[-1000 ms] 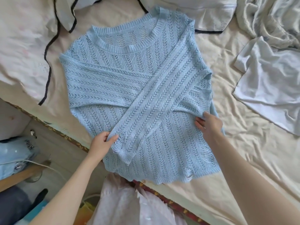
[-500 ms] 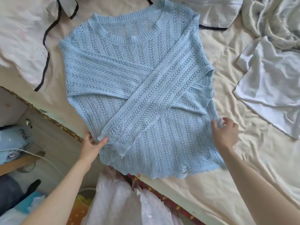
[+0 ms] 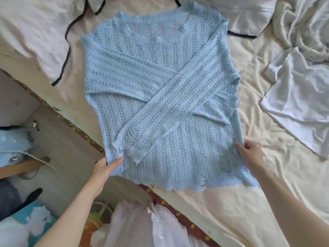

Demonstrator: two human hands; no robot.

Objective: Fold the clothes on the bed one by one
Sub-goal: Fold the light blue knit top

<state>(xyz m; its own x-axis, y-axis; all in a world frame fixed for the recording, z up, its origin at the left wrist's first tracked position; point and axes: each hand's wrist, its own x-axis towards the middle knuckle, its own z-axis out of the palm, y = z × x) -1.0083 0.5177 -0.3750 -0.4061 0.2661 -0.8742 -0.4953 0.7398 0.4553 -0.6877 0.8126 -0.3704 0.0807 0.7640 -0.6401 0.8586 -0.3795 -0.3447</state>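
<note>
The bed [image 3: 222, 211], under a cream sheet, is carrying a light blue knit sweater [image 3: 160, 104] lying flat, sleeves crossing over its front, hem overhanging the near edge. The left hand [image 3: 105, 169] is pinching the sweater's lower left side; the right hand [image 3: 251, 154] is gripping its lower right side.

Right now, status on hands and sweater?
Left hand and right hand each pinch a lower side edge. Blue sweater flat, sleeves crossed. Nothing on top.
</note>
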